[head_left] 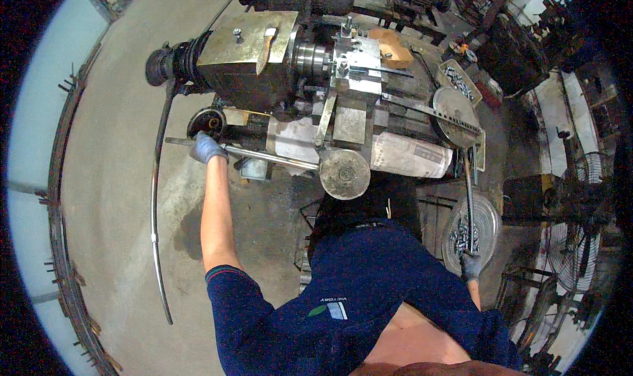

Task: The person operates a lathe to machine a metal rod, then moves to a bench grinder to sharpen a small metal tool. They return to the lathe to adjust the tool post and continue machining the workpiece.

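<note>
Over the feed I have the left hand (209,149) with its gloved fingers curled fully round a long steel bar (273,157), near the bar's left end and just below a black handwheel (210,121). That bar runs right to a round metal disc (344,174). My right hand (471,265) has its fingers closed at the lower end of a second bar (469,185), over a round tray (488,231) of small metal parts (459,239); how tightly, I can't tell.
</note>
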A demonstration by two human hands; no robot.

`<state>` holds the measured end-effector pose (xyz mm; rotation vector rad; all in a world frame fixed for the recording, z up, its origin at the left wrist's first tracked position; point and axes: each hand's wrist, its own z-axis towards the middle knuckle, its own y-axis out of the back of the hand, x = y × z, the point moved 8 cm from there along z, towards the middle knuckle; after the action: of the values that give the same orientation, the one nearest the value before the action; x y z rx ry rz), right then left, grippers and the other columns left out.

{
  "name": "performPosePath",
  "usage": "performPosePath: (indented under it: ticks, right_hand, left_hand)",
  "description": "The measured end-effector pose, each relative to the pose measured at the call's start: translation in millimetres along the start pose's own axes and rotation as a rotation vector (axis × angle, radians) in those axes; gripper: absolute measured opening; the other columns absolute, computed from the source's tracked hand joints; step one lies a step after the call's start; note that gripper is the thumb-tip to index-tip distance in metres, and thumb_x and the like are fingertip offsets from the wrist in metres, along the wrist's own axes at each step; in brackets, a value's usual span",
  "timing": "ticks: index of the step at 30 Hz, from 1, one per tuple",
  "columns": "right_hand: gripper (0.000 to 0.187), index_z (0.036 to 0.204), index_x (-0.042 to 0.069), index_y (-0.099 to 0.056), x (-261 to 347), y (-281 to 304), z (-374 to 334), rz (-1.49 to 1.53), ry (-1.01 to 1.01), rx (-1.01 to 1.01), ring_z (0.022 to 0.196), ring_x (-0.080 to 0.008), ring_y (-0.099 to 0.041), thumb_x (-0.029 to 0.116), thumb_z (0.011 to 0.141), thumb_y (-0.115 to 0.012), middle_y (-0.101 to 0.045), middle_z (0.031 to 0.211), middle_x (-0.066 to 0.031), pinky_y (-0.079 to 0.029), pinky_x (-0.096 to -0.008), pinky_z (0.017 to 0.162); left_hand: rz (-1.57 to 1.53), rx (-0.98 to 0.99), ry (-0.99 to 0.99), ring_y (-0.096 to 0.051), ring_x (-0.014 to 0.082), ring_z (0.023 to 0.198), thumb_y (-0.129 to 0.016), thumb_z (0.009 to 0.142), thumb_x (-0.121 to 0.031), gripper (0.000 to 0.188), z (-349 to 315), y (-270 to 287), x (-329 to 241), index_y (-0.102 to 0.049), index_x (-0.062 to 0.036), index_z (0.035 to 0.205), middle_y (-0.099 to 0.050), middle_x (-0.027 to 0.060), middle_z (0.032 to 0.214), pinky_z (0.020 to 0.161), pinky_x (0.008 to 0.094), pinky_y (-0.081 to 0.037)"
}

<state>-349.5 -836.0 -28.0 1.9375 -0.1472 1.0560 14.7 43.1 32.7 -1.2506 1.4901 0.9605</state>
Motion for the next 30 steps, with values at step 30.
performPosePath:
  ticks: [30]
  right_hand:
    - [0.019, 0.066, 0.003, -0.063, 73, -14, -45, -0.108, -0.049, 0.025, 0.046, -0.0107, -0.042, 0.021, 0.074, -0.061, -0.050, 0.052, -0.0001, -0.032, -0.0305, 0.046]
  left_hand:
    - [-0.064, 0.012, 0.070, -0.059, 0.0256, 0.063, -0.063, 0.071, -0.009, 0.032, 9, -4, 8, -0.056, 0.0174, 0.087, -0.063, 0.0212, 0.083, 0.056, 0.0403, -0.047]
